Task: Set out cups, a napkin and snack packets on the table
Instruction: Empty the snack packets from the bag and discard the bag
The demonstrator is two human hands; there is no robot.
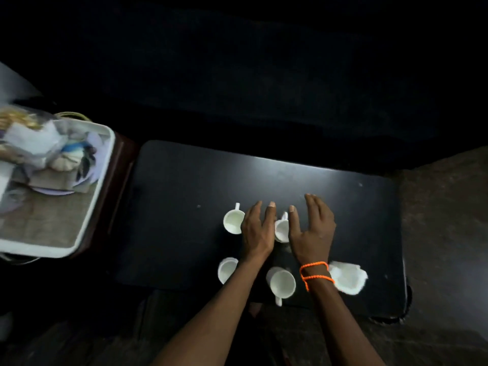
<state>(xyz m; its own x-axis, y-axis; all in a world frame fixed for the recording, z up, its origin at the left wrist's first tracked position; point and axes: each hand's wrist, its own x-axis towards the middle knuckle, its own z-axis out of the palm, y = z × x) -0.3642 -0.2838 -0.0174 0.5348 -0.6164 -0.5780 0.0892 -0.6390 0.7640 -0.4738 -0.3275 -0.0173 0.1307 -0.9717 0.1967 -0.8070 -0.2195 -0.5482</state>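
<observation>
Four small white cups (234,221) with handles sit on the dark table (184,207). My left hand (257,231) and right hand (313,231) are flat, fingers spread wide, holding nothing, one cup between them. A crumpled white napkin (348,277) lies by my right wrist. Snack packets (39,143) are in the white tray (87,207), left.

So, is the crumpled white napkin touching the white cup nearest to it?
Apart. The head view shows bare dark table and the right wrist between napkin and cup.
</observation>
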